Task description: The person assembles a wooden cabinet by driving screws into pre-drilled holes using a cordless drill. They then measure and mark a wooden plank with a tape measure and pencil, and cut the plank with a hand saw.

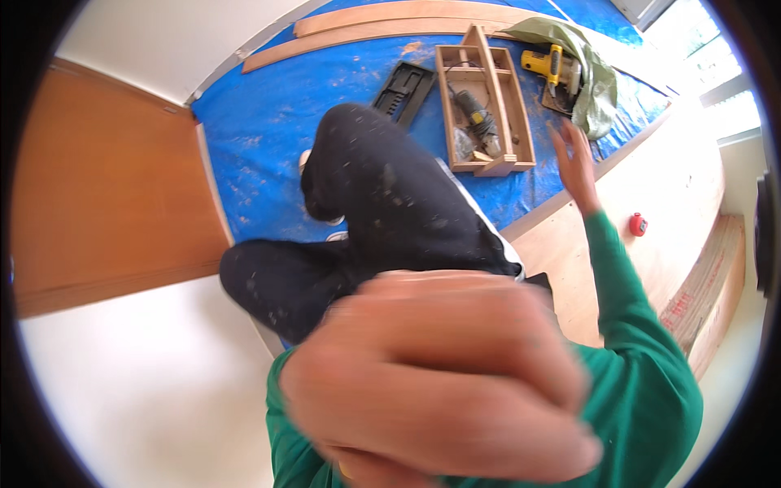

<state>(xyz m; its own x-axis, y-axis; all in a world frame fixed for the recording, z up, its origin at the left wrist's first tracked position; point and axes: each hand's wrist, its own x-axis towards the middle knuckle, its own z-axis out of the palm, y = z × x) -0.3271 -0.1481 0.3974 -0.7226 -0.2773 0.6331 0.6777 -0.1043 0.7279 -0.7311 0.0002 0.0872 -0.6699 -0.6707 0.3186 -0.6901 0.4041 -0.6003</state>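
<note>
My left hand (439,378) is very close and blurred, with its fingers curled together; whatever may be inside the curl is hidden. Out to the right, my right hand (576,163) reaches forward with fingers stretched and nothing visible in them. Just beyond its fingertips is a yellow power saw (553,69), partly covered by a green sheet (600,93). Left of that hand stands a wooden toolbox (527,122) with a centre handle, holding a corded grey and black power tool (476,118).
A blue tarp (260,146) covers the floor, with a black tray (404,92) and long wooden boards (366,31) on it. At right, a plywood sheet (561,268) carries a red tape measure (638,224). Stacked timber (708,285) lies beside it. An orange-brown door panel (114,187) is at left.
</note>
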